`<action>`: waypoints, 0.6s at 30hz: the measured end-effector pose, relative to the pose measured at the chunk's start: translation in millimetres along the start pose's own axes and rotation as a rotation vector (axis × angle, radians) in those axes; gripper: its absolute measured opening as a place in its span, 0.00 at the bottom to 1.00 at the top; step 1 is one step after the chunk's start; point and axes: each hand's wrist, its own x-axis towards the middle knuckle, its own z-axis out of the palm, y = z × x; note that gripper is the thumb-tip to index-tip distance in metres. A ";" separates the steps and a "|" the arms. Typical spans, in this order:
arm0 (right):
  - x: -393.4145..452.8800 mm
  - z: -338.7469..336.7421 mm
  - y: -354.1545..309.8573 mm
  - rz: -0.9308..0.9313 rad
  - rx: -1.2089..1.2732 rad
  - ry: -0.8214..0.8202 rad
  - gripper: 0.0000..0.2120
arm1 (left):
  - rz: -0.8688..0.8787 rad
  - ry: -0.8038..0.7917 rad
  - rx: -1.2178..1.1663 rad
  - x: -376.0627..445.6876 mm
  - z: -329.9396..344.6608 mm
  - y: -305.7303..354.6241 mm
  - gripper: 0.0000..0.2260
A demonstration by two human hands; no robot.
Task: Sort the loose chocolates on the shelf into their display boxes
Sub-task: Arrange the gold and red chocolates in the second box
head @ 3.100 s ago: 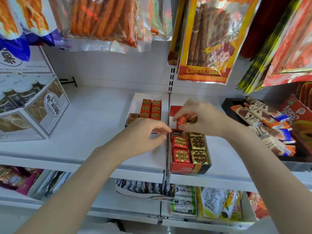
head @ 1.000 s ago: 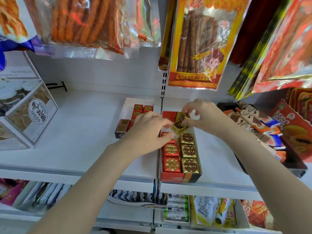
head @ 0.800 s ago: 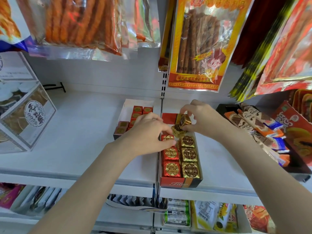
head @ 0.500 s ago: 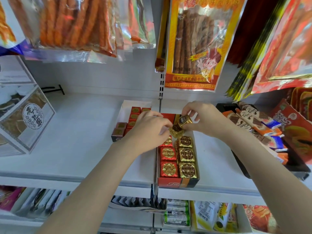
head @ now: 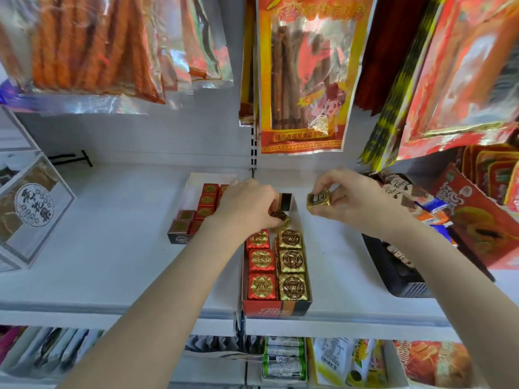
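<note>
1. Red-and-black display box (head: 276, 309) on the shelf (head: 112, 248) held three red chocolates (head: 261, 286) beside three gold ones (head: 292, 286).
2. White box (head: 193, 189) behind held small red and brown squares.
3. Left hand (head: 247, 206) pinched a gold chocolate (head: 280, 217) over the box.
4. Right hand (head: 351, 200), earlier touching the left, had drawn away rightward, pinching another gold piece (head: 318, 199).

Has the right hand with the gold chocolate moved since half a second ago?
Yes. The right hand, pinching a gold chocolate, moved right, off the red display box.
</note>
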 end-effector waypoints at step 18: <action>-12.3 -6.8 6.9 -0.001 -0.101 -0.037 0.10 | -0.102 0.000 -0.305 -2.0 -0.1 2.1 0.09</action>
